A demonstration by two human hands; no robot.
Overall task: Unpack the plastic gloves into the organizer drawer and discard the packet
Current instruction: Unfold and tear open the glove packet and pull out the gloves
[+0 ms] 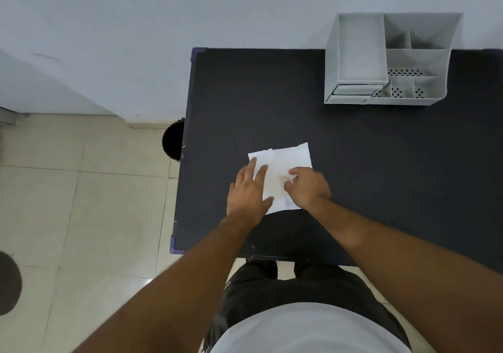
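packet of plastic gloves [285, 162]: flat, white, translucent, lying on the dark table [353, 148] near its front-left area. left hand [249, 192] open, fingers spread, palm pressing flat on packet's left side. right hand [307, 186] curled, fingertips pinching at the packet's middle; grip itself too blurred to confirm. grey organizer [392, 58] at the table's far edge, well apart. black bin [172, 140] on the floor beside the table's left edge.

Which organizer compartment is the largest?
The tall rectangular one on the left of the organizer, above the small drawer; the right-hand compartments are smaller, divided sections.
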